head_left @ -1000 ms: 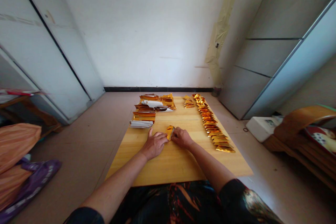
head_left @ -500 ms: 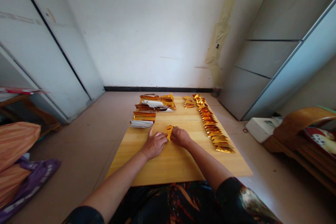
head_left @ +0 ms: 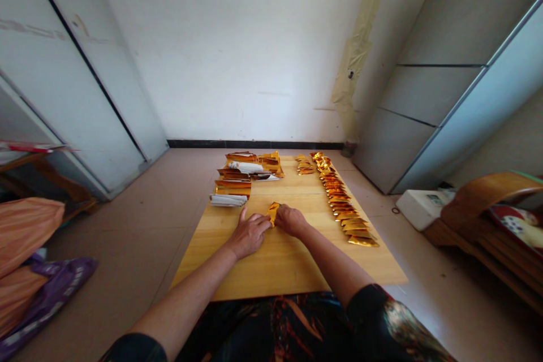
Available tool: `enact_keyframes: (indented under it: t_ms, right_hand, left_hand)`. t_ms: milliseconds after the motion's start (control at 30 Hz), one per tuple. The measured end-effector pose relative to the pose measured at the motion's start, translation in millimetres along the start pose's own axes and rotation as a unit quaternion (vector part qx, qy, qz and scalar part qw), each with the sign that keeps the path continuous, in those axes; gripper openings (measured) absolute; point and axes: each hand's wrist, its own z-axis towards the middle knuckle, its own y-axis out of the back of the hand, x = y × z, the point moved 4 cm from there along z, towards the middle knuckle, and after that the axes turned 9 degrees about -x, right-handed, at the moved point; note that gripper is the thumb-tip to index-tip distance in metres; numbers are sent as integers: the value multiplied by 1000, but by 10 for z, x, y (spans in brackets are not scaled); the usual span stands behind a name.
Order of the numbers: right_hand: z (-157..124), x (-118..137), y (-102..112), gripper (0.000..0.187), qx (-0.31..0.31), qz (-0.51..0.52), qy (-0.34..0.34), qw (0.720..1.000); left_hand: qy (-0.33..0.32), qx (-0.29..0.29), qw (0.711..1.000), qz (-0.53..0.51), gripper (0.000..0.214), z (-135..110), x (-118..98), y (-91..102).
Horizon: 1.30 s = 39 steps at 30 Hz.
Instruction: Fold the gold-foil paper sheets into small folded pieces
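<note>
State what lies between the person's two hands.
In the head view, a folded piece of gold foil lies between the left hand and the right hand, touching both.

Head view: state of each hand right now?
Left hand: closed, holding the folded gold foil piece at its left side.
Right hand: closed, holding the same piece at its right side.

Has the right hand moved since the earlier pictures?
Yes, slightly: the right hand has shifted toward the gold foil piece, away from the row of folded gold foil pieces.
</note>
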Motion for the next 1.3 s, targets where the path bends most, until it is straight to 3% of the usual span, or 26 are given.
enact_keyframes:
  t_ms: [167,400,600,800,1033,1167,1300]
  right_hand:
    - [-5,-45,-36,16,-14,36,-20,999]
    - [-127,-81,-159,10,-150,94,-12,984]
    - [-169,-212,-193,8,-197,165,-54,965]
    - [-163,-259,-189,8,-184,183,-97,961]
    - [-42,-330,-184,3,-121,158,-180,963]
    - [-19,-373,-181,21,-123,144,-169,967]
    - [-21,-316,-146,52,-117,122,-95,981]
  left_hand:
    - [-10,-4,1000,18,41,5,-38,39]
    - [1,-12,999,39,28,54,-150,84]
    - [17,-34,997,69,14,76,-258,38]
    - [29,-39,996,81,12,88,-291,19]
    - [29,-37,996,77,15,73,-286,25]
    - [35,-39,995,82,14,78,-332,3]
    - [39,-34,995,80,15,86,-371,-17]
